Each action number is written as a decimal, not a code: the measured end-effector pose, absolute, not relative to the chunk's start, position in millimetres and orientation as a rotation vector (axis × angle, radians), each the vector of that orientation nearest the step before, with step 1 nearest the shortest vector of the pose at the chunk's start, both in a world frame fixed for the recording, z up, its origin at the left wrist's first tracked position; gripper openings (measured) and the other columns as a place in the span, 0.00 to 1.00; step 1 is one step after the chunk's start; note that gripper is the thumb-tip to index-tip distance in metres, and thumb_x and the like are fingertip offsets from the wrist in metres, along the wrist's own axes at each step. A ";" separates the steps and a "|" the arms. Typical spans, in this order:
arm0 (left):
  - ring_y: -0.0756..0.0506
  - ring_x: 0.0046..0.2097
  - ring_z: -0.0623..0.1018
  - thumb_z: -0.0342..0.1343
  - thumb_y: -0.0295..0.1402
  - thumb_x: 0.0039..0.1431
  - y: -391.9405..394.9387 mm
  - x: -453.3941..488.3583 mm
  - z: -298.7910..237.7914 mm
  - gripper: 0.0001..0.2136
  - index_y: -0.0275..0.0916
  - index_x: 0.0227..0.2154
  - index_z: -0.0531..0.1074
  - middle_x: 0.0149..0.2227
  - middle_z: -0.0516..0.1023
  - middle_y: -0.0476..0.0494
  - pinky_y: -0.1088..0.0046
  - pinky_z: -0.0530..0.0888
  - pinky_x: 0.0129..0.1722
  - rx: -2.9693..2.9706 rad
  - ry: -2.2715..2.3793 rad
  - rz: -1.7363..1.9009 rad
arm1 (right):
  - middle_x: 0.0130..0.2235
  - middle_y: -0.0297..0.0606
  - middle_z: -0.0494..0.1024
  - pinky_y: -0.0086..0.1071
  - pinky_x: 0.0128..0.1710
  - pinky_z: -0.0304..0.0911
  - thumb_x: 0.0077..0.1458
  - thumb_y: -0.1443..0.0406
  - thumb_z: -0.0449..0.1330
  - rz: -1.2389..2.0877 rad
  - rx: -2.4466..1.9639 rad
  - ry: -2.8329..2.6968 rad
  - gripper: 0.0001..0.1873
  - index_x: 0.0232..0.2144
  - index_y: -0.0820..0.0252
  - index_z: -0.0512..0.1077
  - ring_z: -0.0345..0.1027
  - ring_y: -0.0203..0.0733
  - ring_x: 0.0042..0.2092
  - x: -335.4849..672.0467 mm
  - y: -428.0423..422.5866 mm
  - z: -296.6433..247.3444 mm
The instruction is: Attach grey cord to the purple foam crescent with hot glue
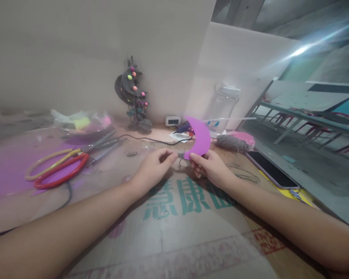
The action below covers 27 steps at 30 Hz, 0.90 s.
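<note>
Left hand: thumb and forefinger pinched together on gray yarn at the lower tip of the purple crescent. Crescent is mid-view, raised over the printed sheet, horns pointing left. Right hand: clamped on the crescent's lower end, thumb in front, fingers curled behind.

Judgement: step reads as wrapping. Best done with the strand taut, turns laid snugly side by side, and the right pinch light and close to the wrap so the thin cutout does not bend.

Room, left to right: scissors lie well clear of the left wrist, blades toward the back. Pompom-dotted gray crescent ornament stands against the rear panel. A black cord crosses behind the hands; digital clock and water bottle limit rearward reach. Yarn ball sits behind the right hand; smartphone lies near the table's right edge. Openest space: the sheet, nearside, between the forearms.
</note>
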State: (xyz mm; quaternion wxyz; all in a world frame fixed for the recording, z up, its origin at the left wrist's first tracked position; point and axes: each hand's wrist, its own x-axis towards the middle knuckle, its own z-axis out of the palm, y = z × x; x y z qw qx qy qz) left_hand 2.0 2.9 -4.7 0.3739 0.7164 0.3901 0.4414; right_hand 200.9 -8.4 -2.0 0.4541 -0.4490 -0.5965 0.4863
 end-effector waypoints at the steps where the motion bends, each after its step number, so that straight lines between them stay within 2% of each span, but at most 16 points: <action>1: 0.47 0.35 0.74 0.51 0.40 0.59 2.3 2.2 -4.1 0.11 0.38 0.32 0.72 0.33 0.77 0.47 0.73 0.68 0.37 1.839 1.015 1.138 | 0.19 0.28 0.65 0.25 0.17 0.54 0.52 0.53 0.62 1.201 -1.111 -1.485 0.17 0.24 0.61 0.67 0.56 0.29 0.18 201.2 -8.6 -2.4; 7: 0.47 0.33 0.72 0.51 0.40 0.59 2.7 1.0 -5.9 0.11 0.38 0.30 0.71 0.29 0.74 0.49 0.73 0.66 0.35 1.876 1.048 1.129 | 0.16 0.27 0.64 0.27 0.18 0.55 0.54 0.54 0.59 1.000 -1.211 -1.612 0.16 0.25 0.59 0.65 0.58 0.32 0.18 198.1 -12.7 2.2; 10: 0.47 0.34 0.72 0.50 0.42 0.59 4.5 0.6 -7.5 0.13 0.38 0.29 0.71 0.29 0.74 0.48 0.73 0.66 0.35 1.842 1.049 1.123 | 0.18 0.28 0.66 0.28 0.20 0.57 0.54 0.57 0.59 0.682 -1.235 -1.752 0.12 0.26 0.58 0.64 0.60 0.34 0.20 196.8 -17.7 5.6; 15: 0.47 0.30 0.74 0.51 0.47 0.58 8.2 1.2 -9.8 0.17 0.37 0.30 0.70 0.26 0.74 0.49 0.73 0.67 0.30 1.714 0.984 1.057 | 0.27 0.33 0.72 0.28 0.28 0.61 0.51 0.66 0.61 0.102 -0.910 -2.170 0.06 0.29 0.57 0.65 0.64 0.35 0.28 203.7 -21.6 0.1; 21: 0.49 0.29 0.72 0.51 0.46 0.59 5.5 0.1 -7.7 0.16 0.36 0.27 0.70 0.26 0.73 0.49 0.75 0.66 0.30 1.781 1.005 1.001 | 0.30 0.36 0.72 0.30 0.30 0.59 0.55 0.74 0.53 -0.345 -0.745 -2.384 0.07 0.31 0.58 0.65 0.65 0.37 0.32 211.2 -15.9 -4.5; 24: 0.51 0.26 0.70 0.51 0.43 0.59 2.9 -0.4 -6.4 0.14 0.37 0.28 0.70 0.23 0.72 0.52 0.76 0.65 0.28 1.749 0.974 1.012 | 0.33 0.38 0.73 0.31 0.32 0.60 0.57 0.73 0.51 -0.411 -0.756 -2.393 0.07 0.34 0.58 0.65 0.65 0.38 0.34 209.2 -16.8 -1.5; 27: 0.50 0.28 0.71 0.51 0.41 0.59 2.8 -0.5 -5.4 0.13 0.37 0.27 0.70 0.24 0.73 0.50 0.75 0.66 0.31 1.764 0.975 1.070 | 0.42 0.43 0.71 0.35 0.38 0.64 0.58 0.73 0.50 -0.255 -0.831 -2.222 0.10 0.41 0.57 0.65 0.66 0.40 0.40 206.4 -20.1 2.1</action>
